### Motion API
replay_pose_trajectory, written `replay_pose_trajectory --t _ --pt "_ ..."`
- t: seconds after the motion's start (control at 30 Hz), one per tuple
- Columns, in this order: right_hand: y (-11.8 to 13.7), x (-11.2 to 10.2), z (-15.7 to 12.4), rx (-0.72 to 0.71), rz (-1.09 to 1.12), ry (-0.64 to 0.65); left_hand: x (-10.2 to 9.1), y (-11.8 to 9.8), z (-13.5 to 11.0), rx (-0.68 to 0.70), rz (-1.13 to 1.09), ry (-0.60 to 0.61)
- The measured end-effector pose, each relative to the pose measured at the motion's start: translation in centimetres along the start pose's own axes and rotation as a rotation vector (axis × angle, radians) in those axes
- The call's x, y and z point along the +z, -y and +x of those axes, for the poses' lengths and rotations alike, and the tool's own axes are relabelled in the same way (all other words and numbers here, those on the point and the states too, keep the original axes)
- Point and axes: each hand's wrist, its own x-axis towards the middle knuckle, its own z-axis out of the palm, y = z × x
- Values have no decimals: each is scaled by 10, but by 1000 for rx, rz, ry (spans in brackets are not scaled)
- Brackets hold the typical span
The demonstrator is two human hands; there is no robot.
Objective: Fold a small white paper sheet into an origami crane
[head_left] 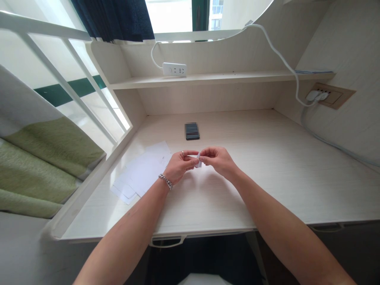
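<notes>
A small folded piece of white paper [199, 161] is held between my two hands, just above the middle of the desk. My left hand [180, 163], with a ring on one finger and a chain bracelet at the wrist, pinches the paper from the left. From the other side, the thumb and forefinger of my right hand [219, 159] grip its upper part. The fingers cover much of the paper, so its full shape is hidden. Sheets of white paper [145, 170] lie flat to the left of my left hand, partly overlapping.
Beyond my hands a dark phone [192, 131] lies on the pale desk [267, 166]. A white power strip [174, 69] rests on the shelf [213, 78] at the back. At right, a white cable [282, 59] runs to plugs in a wall socket [332, 95]. Bed rails stand at left.
</notes>
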Motion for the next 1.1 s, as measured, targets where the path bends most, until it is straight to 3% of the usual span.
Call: replay_pose_trajectory --t 0.17,0.43,0.63,1.1 --pt "-3 0 1 -83 -102 15 2 -1 -1 16 -6 -11" --pt "0 -2 -7 -320 -564 26 5 -2 -3 19 74 -30" --pt "1 -4 -9 -380 -854 -16 6 -3 -2 41 165 -53" --pt "-2 -4 -9 -458 -947 -89 7 -1 0 52 -76 -154"
